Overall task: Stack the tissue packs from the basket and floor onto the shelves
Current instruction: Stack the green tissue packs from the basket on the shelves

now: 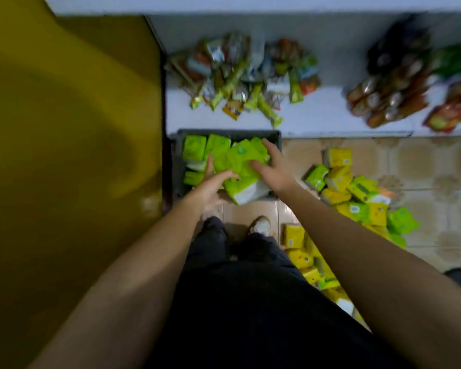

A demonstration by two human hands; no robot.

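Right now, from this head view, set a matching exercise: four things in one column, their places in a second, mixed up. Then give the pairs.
1 basket
2 yellow packs
3 snacks
4 right hand

a on the white shelf
b resting on the green packs
c on the floor, holding green packs
d loose on the tiles, right of the legs

Pairs: 1-c, 2-d, 3-a, 4-b

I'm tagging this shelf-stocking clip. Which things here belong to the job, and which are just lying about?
Part of the job:
green tissue packs in the basket
floor packs, yellow and green
shelf
left hand and right hand, both on the basket's packs

Just lying about:
snack packets heaped on the shelf
brown wrapped packs further right
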